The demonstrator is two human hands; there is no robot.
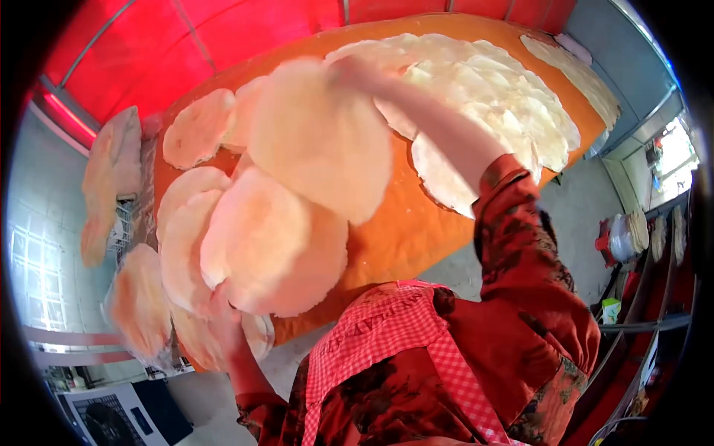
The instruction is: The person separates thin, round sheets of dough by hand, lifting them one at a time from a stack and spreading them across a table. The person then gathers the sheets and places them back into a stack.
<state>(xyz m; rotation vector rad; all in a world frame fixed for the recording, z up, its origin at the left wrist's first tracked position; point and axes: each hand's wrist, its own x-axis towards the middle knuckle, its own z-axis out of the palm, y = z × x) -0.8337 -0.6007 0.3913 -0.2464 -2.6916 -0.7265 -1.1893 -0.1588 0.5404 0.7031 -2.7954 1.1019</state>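
A large round flatbread [320,141], smeared by motion, hangs raised over the table from my right hand [349,78], which grips its far edge with the arm stretched forward. Closer to my body, my left hand [223,303] is closed at the near edge of another flatbread [256,227]; its fingertips are partly hidden by the bread. That bread lies over more overlapping flatbreads [182,253] on the left side of the orange-covered table [401,245]. Farther left on the table is a browned flatbread [197,128].
A broad spread of overlapping pale flatbreads [476,97] covers the table's far right. More bread hangs at the left edge on a rack [111,171]. Red panels [253,30] stand behind. A fan-like appliance [108,416] sits on the floor at lower left; shelves [632,357] line the right.
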